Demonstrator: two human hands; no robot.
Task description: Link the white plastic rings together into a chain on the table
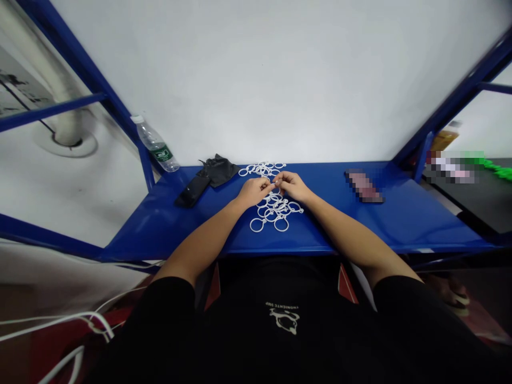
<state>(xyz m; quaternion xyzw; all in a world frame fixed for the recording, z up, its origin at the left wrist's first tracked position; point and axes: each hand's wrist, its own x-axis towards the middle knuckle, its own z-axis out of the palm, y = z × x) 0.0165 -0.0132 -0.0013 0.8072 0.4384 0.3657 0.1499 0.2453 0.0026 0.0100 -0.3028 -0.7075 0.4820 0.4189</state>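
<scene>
White plastic rings with small eyelets, like curtain rings, lie in a loose pile on the blue table in front of me. Just above the pile, my left hand and my right hand meet, fingers closed in a pinch. Between their fingertips is a small part of a white ring, mostly hidden by the fingers. Beyond my hands, close to the wall, lies a second group of white rings.
A black phone and a black pouch lie to the left, with a clear plastic bottle leaning by the blue frame. On the right of the blue table lies a blurred-out reddish phone-shaped object. A white wall stands behind.
</scene>
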